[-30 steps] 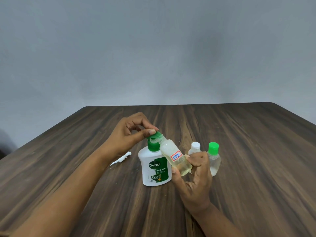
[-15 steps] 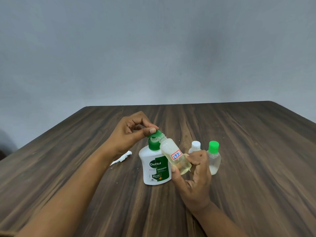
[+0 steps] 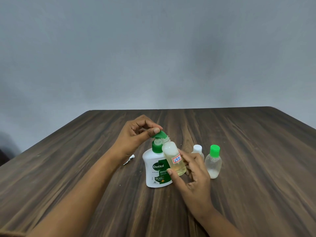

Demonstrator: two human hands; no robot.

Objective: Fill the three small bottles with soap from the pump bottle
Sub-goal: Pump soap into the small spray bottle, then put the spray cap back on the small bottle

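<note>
While our left fingers pinch the pump bottle head, our right fingers grip the translucent small bottle holding soap.

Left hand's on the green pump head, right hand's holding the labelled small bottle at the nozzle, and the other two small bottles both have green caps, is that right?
Not quite: the head view shows only one green-capped bottle; its neighbour is a white-capped bottle. The left hand on the green pump head and right hand holding the labelled bottle are correct.
</note>
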